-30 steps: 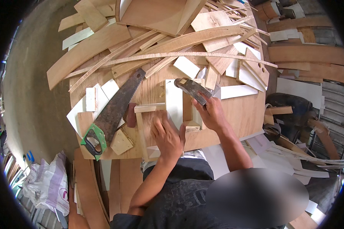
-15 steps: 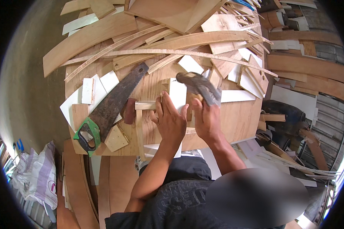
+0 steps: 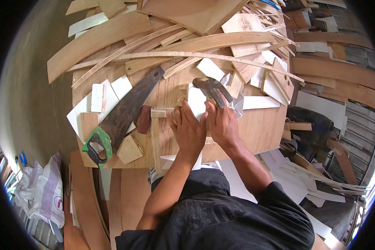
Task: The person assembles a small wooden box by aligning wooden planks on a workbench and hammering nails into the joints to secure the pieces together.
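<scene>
A wooden table [image 3: 254, 129] fills the middle of the view. Left of centre a saw [image 3: 129, 106] lies aslant on it, handle [image 3: 106, 141] to the lower left, partly over white boards [image 3: 81, 108]. A red block [image 3: 144, 119] lies just right of it, an offcut [image 3: 130, 150] lower down. A wooden frame [image 3: 156, 143] sits at centre, a white strip [image 3: 260, 102] lies right of centre, and planks [image 3: 204, 43] are heaped across the top.

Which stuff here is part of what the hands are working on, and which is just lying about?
Seemingly in use:
- hammer, in the right hand
- white board, at the left hand
- light wood frame, beside the left hand

Apparently just lying about:
- green-handled saw
- red-brown block
- long curved strip
- white-and-purple sack
</scene>
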Action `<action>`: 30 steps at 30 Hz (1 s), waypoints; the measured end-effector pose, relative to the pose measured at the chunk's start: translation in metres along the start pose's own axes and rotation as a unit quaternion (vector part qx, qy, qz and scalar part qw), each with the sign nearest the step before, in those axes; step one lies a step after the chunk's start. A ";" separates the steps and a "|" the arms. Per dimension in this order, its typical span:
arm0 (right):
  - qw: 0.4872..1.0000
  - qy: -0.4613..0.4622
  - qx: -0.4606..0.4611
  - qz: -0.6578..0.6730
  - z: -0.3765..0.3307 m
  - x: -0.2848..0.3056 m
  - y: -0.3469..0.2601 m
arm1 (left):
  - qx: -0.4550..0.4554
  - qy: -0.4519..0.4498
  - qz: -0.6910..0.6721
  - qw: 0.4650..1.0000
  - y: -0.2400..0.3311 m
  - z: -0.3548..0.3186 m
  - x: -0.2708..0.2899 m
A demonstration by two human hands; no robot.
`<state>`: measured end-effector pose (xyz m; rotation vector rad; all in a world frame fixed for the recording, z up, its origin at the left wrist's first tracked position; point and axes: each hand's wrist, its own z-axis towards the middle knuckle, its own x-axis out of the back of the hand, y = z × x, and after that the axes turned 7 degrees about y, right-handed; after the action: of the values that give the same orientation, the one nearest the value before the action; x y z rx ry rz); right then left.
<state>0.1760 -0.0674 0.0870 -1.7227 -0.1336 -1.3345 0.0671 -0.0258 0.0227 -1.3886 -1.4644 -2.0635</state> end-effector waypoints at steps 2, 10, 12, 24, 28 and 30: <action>0.998 0.055 0.018 0.003 0.006 0.004 -0.009 | -0.004 0.011 0.001 1.000 -0.002 0.000 -0.002; 0.998 0.007 0.012 0.058 -0.007 0.018 -0.011 | 0.002 0.016 -0.011 1.000 -0.002 0.003 -0.006; 0.996 0.041 0.003 0.080 -0.014 0.015 -0.014 | -0.004 0.018 -0.028 0.999 -0.001 0.006 -0.004; 0.986 0.077 0.145 0.034 -0.004 0.010 -0.010 | -0.033 0.023 -0.047 0.998 -0.007 0.003 -0.009; 0.999 0.042 -0.009 0.019 -0.005 -0.014 -0.002 | -0.030 0.007 -0.046 0.998 -0.006 0.001 -0.007; 0.997 0.038 -0.039 0.048 -0.003 -0.002 -0.014 | -0.018 0.007 -0.051 0.999 -0.005 0.004 -0.007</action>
<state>0.1655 -0.0610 0.0936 -1.7185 0.0453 -1.3469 0.0695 -0.0219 0.0147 -1.3366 -1.5289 -2.1666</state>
